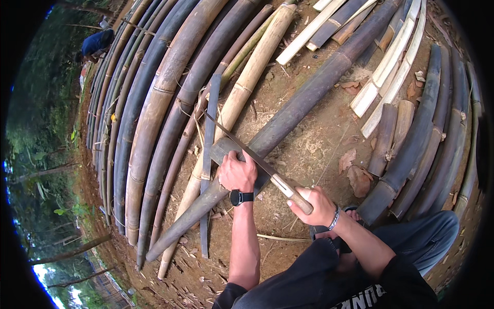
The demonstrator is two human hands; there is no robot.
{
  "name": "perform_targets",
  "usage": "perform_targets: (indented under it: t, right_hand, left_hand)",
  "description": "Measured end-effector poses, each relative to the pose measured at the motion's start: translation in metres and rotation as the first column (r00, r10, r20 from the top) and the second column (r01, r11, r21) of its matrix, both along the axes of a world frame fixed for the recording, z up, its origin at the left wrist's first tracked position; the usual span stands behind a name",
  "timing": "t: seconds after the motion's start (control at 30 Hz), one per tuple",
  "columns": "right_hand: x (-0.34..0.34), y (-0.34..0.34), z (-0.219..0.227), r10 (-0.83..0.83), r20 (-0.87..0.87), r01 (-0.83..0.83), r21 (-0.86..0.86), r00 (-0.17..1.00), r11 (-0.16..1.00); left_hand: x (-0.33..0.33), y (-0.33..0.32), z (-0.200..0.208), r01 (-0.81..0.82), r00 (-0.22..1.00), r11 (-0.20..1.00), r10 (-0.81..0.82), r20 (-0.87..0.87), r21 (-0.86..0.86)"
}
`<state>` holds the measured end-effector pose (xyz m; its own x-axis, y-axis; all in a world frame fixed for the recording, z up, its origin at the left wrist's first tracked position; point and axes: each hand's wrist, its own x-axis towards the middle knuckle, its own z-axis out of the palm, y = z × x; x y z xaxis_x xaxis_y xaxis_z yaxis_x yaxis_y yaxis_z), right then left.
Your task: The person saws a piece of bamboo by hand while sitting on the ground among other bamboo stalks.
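- Outdoor work spot: bare dirt ground (pixel 319 149) littered with shavings and dry leaves, trees along the left edge, rows of long bamboo poles (pixel 149 103) laid side by side on the left.
- Right hand (pixel 319 206) is wrapped tight round the pale wooden handle of a long knife (pixel 242 147); fingers fully closed on it, beaded bracelet at the wrist.
- Left hand (pixel 237 172) is clamped over the cut end of the dark bamboo pole (pixel 303 103), palm down, black watch on the wrist.
- The blade runs up and left from the handle, passing just beside the left hand's knuckles and across the pole's end. Whether the edge has bitten into the wood I cannot tell.
- The pole lies diagonally on the ground, near end under the left hand, far end pointing to the upper right. It crosses over a paler pole (pixel 247 82) and a thin flat slat (pixel 208 154).
- Advice, judged from this: keep left fingers behind the edge line; they look too close to the blade.
- Seat the edge on the end's centre line before applying force, or the split will probably run off to one side.
- The pole rests on other poles, so it could roll; press down hard to pin it.
- Right: stack of split pale strips (pixel 391 72) and dark half-culms (pixel 422 149). A second person in blue (pixel 95 44) crouches at far upper left.
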<state>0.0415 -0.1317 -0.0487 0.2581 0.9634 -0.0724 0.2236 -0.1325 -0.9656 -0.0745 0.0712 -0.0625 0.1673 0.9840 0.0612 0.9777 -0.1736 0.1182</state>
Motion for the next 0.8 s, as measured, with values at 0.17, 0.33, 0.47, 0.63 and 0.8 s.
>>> perform_targets:
  t: [0.17, 0.33, 0.47, 0.63, 0.8]
  right_hand:
    - [0.000, -0.016, 0.003, -0.040, 0.012, 0.039, 0.088, 0.999, 0.995]
    - [-0.001, -0.002, 0.008, -0.009, 0.023, 0.009, 0.002, 1.000, 1.000]
    - [-0.007, -0.021, 0.007, -0.093, 0.002, 0.092, 0.109, 0.996, 0.990]
    - [-0.001, 0.004, 0.006, 0.030, 0.024, -0.029, -0.027, 0.999, 0.999]
    - [0.000, -0.019, 0.009, -0.059, -0.017, 0.060, 0.071, 0.998, 0.996]
  left_hand:
    - [0.000, 0.000, 0.004, 0.017, 1.000, 1.000, -0.017, 0.005, 0.019]
    - [-0.001, 0.001, 0.000, 0.026, 0.999, 0.999, -0.027, 0.025, 0.035]
    - [-0.002, 0.000, 0.000, 0.003, 1.000, 0.999, -0.003, 0.010, 0.034]
    - [-0.001, -0.001, 0.003, 0.040, 0.999, 0.999, -0.040, 0.024, 0.013]
    - [0.001, 0.000, 0.008, 0.037, 0.998, 0.999, -0.038, 0.039, 0.031]
